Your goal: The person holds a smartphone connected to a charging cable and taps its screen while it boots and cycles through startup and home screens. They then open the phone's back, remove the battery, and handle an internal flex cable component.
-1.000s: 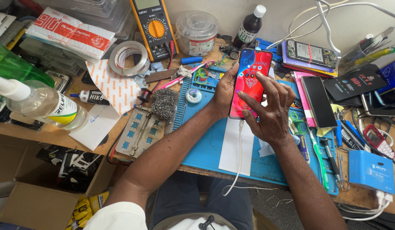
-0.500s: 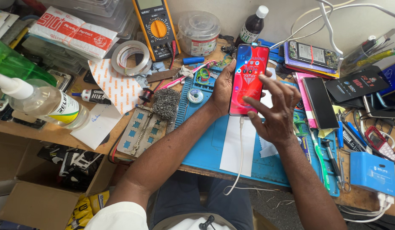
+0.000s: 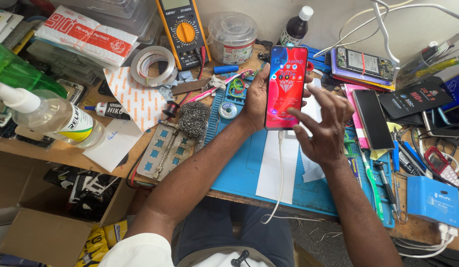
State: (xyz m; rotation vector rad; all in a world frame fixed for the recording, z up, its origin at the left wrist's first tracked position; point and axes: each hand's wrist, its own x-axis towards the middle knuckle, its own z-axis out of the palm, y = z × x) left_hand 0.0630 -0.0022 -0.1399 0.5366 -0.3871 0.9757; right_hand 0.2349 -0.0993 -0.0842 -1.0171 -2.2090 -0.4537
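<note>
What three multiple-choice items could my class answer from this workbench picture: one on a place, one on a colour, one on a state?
1. Where does the roll of clear tape lie?
A. left of the yellow multimeter
B. on the cardboard box
C. under the blue mat

2. What colour is the cable plugged into the smartphone?
A. black
B. white
C. red

3. What state is the smartphone's screen in?
A. dark
C. cracked and blank
B. lit, showing icons

Key: 1 A, the tape sits just left of the multimeter. 2 B, a white cable hangs from the phone's lower end. 3 B, the screen held in the left hand glows red with icons, the right hand hovering beside it.
</note>
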